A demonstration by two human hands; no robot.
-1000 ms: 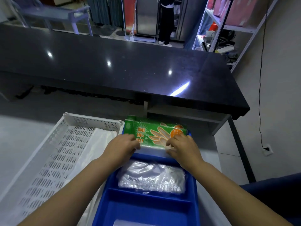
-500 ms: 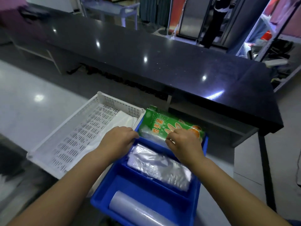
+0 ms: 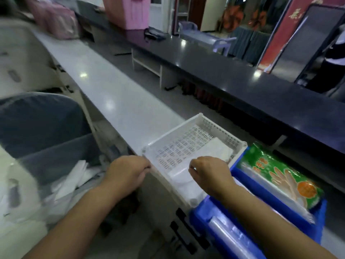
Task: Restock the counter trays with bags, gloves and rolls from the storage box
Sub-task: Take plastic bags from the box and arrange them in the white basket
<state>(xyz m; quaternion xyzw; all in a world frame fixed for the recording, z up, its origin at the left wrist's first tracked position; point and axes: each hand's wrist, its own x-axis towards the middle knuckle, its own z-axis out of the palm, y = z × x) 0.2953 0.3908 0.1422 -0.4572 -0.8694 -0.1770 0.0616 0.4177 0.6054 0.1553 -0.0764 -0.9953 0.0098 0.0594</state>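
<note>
A green pack of gloves (image 3: 280, 176) lies in the far compartment of the blue tray (image 3: 317, 208). A clear roll (image 3: 229, 234) lies in the blue tray's near compartment. To its left stands the white perforated tray (image 3: 186, 126), with folded white bags (image 3: 214, 148) along its right side. My left hand (image 3: 128, 172) hovers at the white tray's near left corner, fingers loosely curled and holding nothing. My right hand (image 3: 209, 171) hangs over the white tray's near end, fingers bent downward and empty.
Both trays sit on a white counter (image 3: 112, 94). A clear storage box (image 3: 56, 165) with loose white bags (image 3: 78, 176) stands low at the left. Beyond the trays runs a higher black counter (image 3: 242, 79) with a pink bin (image 3: 128, 12) on it. Dark drawer handles (image 3: 184, 232) show below.
Both hands have let go of the green glove pack and moved left, to the white tray. My view has swung left, bringing the storage box and white counter into sight.
</note>
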